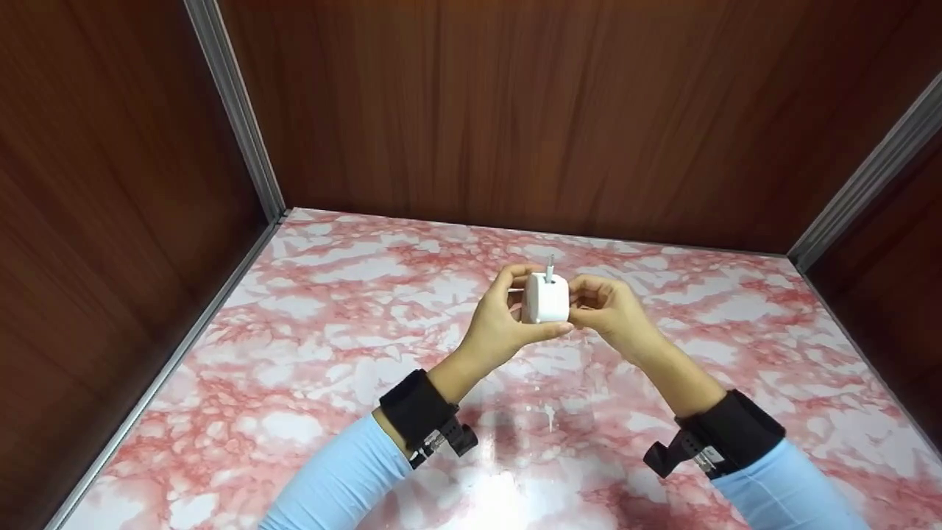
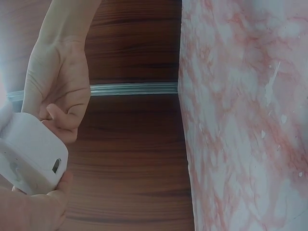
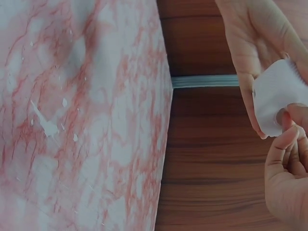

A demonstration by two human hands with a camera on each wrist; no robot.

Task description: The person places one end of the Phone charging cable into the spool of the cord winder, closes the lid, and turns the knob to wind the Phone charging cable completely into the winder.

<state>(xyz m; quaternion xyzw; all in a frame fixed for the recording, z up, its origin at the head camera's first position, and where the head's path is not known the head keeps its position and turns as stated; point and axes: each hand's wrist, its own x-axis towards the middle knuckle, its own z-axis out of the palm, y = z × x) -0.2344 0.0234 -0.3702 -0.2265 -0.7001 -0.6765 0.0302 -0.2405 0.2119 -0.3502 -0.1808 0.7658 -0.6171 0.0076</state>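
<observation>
A white power adapter [image 1: 550, 300] is held up above the table, with a thin pale prong [image 1: 550, 269] standing up from its top. My left hand [image 1: 494, 324] grips it from the left, thumb along the bottom edge and fingers behind. At its right side, my right hand [image 1: 609, 311] has its fingers curled, with thumb and fingertips pinching at the adapter. In the right wrist view, these fingertips [image 3: 291, 114] meet a small round greyish spot on the adapter's face. A dark oval port [image 2: 56, 165] shows on the adapter in the left wrist view. Part of the adapter is hidden by my hands.
Beneath my hands lies a red-and-white marbled table [image 1: 353, 324]. Brown wood-grain panels [image 1: 471, 110] enclose it at the back and both sides, joined by metal corner strips [image 1: 239, 110]. White marks [image 1: 550, 417] show on the tabletop near the middle.
</observation>
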